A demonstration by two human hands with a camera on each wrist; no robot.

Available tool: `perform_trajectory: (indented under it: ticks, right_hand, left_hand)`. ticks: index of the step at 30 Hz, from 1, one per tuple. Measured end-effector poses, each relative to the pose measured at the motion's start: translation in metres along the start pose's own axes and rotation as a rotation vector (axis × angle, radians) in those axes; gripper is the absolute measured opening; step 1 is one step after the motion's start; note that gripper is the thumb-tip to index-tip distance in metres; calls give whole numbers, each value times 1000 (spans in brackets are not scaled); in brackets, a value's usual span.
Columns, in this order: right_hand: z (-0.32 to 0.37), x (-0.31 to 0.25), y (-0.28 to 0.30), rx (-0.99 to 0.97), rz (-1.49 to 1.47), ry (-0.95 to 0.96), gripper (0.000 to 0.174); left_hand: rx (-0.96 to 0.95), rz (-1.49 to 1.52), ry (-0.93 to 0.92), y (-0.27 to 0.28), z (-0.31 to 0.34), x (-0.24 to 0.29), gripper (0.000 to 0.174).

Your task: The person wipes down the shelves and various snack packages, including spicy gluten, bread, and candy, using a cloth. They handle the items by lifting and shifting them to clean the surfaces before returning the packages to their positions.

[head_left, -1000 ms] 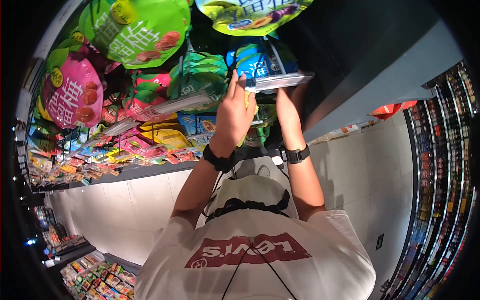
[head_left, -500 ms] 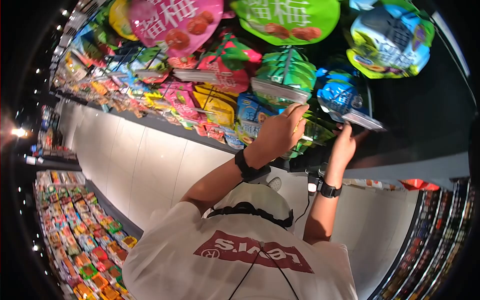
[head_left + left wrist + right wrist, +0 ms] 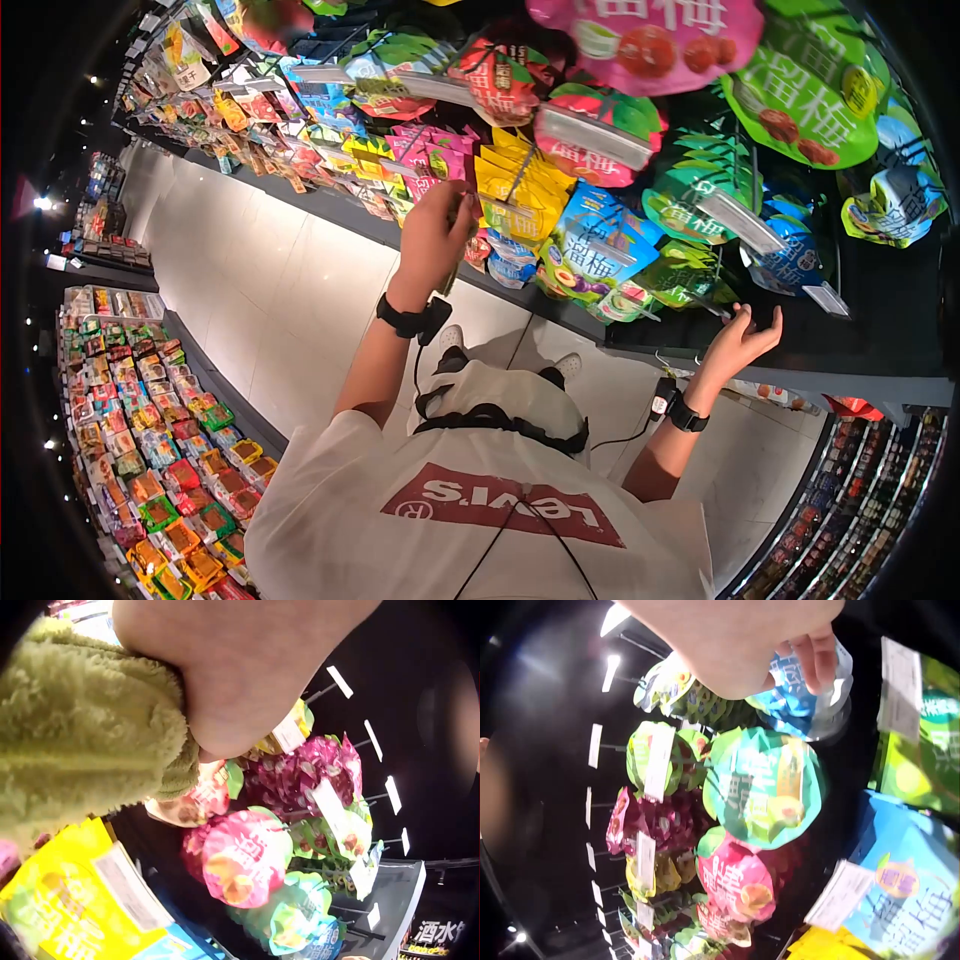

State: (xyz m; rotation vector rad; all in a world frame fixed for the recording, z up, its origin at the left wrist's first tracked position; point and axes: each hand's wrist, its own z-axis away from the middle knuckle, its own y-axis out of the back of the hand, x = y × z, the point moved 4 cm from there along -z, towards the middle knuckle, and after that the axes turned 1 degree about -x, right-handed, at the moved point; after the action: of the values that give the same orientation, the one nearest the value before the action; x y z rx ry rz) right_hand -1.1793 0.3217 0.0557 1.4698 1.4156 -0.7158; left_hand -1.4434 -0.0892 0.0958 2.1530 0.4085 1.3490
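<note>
My left hand [image 3: 430, 240] is raised in front of the shelf, near the yellow bags [image 3: 520, 190]. It grips a fuzzy olive-green cloth [image 3: 90, 727], which fills the left of the left wrist view and shows only as a thin strip in the head view. My right hand [image 3: 738, 345] is held out at the right with its fingers apart and nothing in them. Just above it in the head view are a clear price-tag holder [image 3: 828, 300] and hanging blue snack bags [image 3: 790, 250].
Rows of hanging snack bags, such as pink [image 3: 645, 40] and green [image 3: 805, 100] ones, fill the rack. Tag holders [image 3: 740, 220] jut out from its hooks. Pale floor tiles [image 3: 250, 240] lie below. A bin of packaged snacks [image 3: 150, 440] stands at lower left, bottle shelves [image 3: 850, 490] at lower right.
The head view has swung left along the rack. My left hand has moved away from the green bags toward the yellow ones. My right hand has come off the tag holder by the blue bags.
</note>
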Motion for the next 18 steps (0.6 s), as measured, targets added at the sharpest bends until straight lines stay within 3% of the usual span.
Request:
perform_trajectory:
  ticks: [1,2,7,10,12,13,16,18]
  right_hand:
    - [14,-5,-4,-9,16,34,51]
    - [33,-6,-14,-42,-27,-30,43]
    - [138,-55,-99,-309,-93,19,19]
    - [188,-105,-169,-564,-173,20,20]
    - [207,-145,-213,-674,-123,80,25]
    - [213,-157,-236,-737,-138,67,28]
    - [222,-201,-289,-787,-169,154,32]
    - [221,-219,-317,-800,-151,208,35]
  left_hand:
    - [-22,53,81,13,-3,-24,21]
    - [-26,63,77,28,-8,-43,21]
    - [19,-10,9,100,-42,-111,29]
    - [41,-29,-62,131,-69,-131,33]
    - [0,8,48,149,-88,-131,38]
    - [104,-21,-146,146,-98,-152,44]
    - [125,39,-89,148,-117,-151,48]
    - [149,46,-186,146,-126,-148,53]
